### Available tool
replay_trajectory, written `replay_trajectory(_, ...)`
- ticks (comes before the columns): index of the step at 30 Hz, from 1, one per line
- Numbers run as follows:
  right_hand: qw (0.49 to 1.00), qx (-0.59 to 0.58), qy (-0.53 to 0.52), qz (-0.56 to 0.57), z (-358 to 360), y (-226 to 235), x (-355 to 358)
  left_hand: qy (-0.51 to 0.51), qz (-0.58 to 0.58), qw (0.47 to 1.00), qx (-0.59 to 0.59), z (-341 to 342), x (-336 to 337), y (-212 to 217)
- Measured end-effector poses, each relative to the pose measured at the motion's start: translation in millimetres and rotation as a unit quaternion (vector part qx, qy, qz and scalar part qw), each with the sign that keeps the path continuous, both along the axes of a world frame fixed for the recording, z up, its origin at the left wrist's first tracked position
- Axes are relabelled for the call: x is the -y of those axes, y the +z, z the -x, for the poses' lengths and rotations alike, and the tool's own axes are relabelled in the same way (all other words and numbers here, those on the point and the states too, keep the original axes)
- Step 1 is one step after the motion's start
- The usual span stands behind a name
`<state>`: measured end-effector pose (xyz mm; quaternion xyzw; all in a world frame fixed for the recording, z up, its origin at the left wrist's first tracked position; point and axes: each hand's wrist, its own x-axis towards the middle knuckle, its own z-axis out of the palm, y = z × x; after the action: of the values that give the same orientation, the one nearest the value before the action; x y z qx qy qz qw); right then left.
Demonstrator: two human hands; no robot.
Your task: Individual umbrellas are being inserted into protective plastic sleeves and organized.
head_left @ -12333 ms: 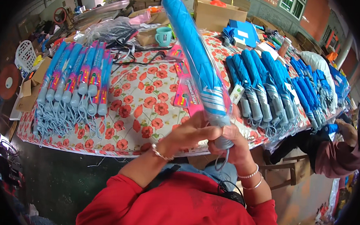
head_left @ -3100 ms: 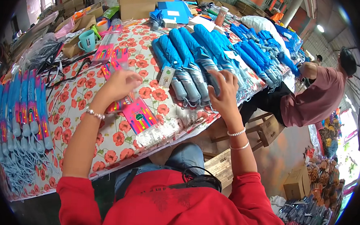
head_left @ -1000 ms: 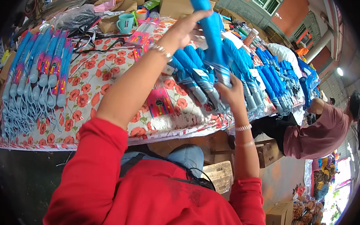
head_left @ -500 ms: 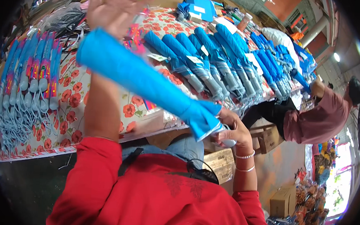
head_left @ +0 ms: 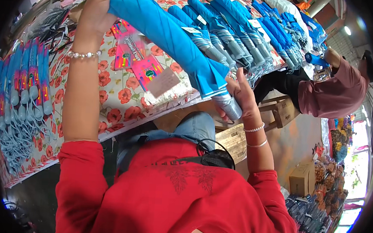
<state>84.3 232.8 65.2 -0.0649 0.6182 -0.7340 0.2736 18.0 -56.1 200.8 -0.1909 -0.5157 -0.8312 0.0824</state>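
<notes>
A folded bright blue umbrella slants across in front of me, its cloth wrapped round the shaft. At its upper end is my left hand, closed against the cloth, with the fingertips partly hidden at the picture's top edge. Round the lower end, by the ribbed silvery rib tips, my right hand is closed, thumb raised along the side. Under the umbrella, pink printed cards and a plain pale card lie on the flowered tablecloth.
More blue folded umbrellas lie in rows on the right of the table. Sleeved umbrellas with pale handles and cords are on the left. Another person sits at the right near a wooden stool. A cardboard box stands on the floor.
My left hand, spread apart above the umbrella before, has come to its upper end. The umbrella has swung up and right, and the cards now show more fully.
</notes>
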Motion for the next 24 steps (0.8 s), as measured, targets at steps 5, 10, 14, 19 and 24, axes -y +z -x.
replay_trajectory(5, 0.984, -0.102, -0.147, -0.027, 13.5, -31.2, -30.7, -0.073, 0.016, 0.982, -0.172, 19.7, 11.8, -21.5)
replay_trajectory(10, 0.928, -0.352, 0.004, -0.120, 3.2, 91.9, 3.5, -0.043, 0.018, 0.988, -0.146, -13.7, -41.4, 8.6)
replay_trajectory(14, 0.898, -0.400, 0.036, -0.180, 13.4, 129.2, 37.3, 0.160, 0.064, 0.901, -0.398, -4.6, -85.8, 4.6)
replay_trajectory(19, 0.964, -0.220, 0.033, -0.148, 12.8, 114.7, 32.8, -0.090, 0.083, 0.940, -0.320, -35.4, -74.3, 14.1)
replay_trajectory(24, 0.860, -0.507, 0.008, -0.063, 8.9, 109.5, 58.4, -0.181, 0.099, 0.903, -0.376, -47.8, -58.6, -4.4)
